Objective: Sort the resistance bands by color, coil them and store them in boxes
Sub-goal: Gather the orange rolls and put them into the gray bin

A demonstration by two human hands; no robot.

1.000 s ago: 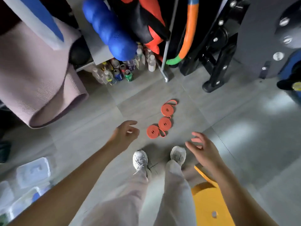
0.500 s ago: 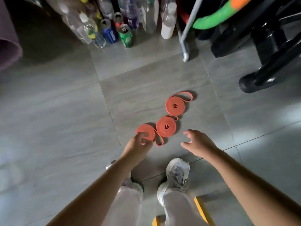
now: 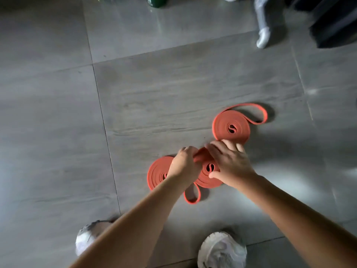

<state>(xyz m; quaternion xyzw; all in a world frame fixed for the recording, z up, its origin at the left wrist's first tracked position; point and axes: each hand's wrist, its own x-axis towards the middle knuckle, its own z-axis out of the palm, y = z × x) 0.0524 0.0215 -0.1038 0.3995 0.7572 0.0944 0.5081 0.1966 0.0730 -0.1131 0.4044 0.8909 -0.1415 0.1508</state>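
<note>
Left hand (image 3: 183,165) gripping middle coil (image 3: 202,177) of 3 orange ones, right hand (image 3: 229,163) clasping it too, coil mostly hidden

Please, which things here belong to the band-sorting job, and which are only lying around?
Job in hand:
- middle coil, gripped by left hand and right hand
- left coil, orange, on the floor
- far coil, orange, loose tail

Lying about:
- green can
- white pole foot
- black equipment
</note>
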